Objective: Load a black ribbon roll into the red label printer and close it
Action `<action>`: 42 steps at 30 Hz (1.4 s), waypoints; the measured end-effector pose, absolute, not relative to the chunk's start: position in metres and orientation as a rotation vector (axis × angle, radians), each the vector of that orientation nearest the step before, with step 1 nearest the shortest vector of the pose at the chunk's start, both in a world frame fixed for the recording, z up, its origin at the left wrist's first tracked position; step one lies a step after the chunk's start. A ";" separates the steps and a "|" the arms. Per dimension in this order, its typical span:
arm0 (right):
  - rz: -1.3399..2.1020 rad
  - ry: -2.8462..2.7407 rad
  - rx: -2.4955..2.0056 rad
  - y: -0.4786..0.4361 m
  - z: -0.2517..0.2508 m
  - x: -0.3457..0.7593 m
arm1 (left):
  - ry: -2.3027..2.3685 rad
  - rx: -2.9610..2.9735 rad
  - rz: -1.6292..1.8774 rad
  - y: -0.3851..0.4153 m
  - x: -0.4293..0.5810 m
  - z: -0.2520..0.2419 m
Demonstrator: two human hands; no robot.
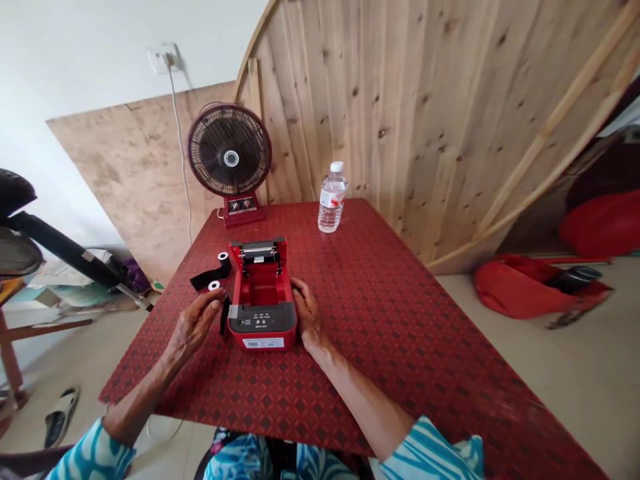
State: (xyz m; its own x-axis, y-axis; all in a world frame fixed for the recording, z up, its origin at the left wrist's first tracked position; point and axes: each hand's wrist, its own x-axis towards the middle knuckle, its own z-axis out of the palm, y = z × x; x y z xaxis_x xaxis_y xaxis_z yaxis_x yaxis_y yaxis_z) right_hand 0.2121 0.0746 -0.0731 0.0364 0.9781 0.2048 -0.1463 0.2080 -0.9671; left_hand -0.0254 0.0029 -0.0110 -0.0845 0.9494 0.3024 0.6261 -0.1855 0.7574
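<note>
A small red label printer sits open on the red patterned tablecloth, its lid tipped back and its inner bay bare. My right hand rests against the printer's right side, fingers curled along it. My left hand is just left of the printer, its fingers pinched on a black ribbon wound on two white-cored spools; one spool is at my fingertips, the other lies farther back on the cloth.
A red table fan stands at the table's far edge, its cord running up to a wall socket. A clear water bottle stands to its right. Wooden boards lean behind. Red bags lie on the floor right; a sandal lies left.
</note>
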 end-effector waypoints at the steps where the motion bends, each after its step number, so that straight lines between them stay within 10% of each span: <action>1: 1.107 -1.176 -0.956 0.074 -0.073 0.212 | 1.681 1.866 1.158 0.004 -0.019 -0.006; 26: 1.100 -1.009 -1.006 0.052 -0.063 0.243 | 1.646 2.185 0.890 0.023 0.036 0.000; 42: 1.046 -1.491 -1.249 0.028 -0.058 0.296 | 1.860 1.770 1.312 0.009 -0.039 -0.008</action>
State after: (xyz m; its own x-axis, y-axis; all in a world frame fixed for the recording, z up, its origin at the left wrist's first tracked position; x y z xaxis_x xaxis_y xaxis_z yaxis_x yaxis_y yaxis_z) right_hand 0.2960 0.0282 -0.0578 -0.0852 0.9897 0.1154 0.2286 0.1321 -0.9645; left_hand -0.0388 0.0093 -0.0077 -0.2254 0.8951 0.3847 0.6625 -0.1486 0.7341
